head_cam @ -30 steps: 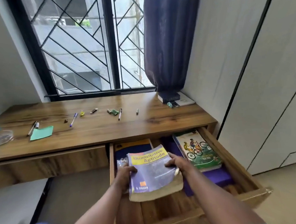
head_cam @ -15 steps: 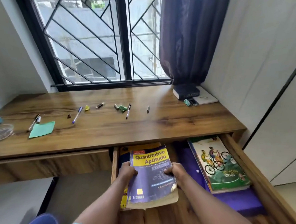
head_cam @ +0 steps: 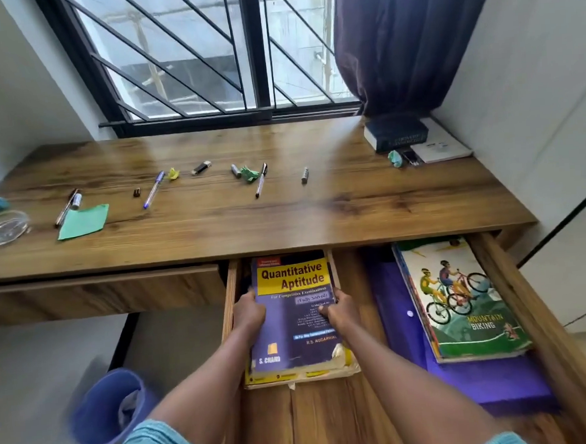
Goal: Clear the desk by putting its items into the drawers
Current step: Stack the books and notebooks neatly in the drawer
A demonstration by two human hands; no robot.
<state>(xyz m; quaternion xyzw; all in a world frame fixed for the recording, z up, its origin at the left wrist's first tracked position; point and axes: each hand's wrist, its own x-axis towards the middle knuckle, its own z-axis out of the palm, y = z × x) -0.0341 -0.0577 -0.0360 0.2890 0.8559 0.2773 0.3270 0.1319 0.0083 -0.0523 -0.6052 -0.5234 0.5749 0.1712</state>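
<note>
Care with alignment matters: left hand and right hand each clasp a side edge of the Quantitative Aptitude book, lying atop a yellow book in the open drawer. Square it flush before letting go.

Glossy grained wood desk, worn paper book (frayed corner), clear glass dish
</note>
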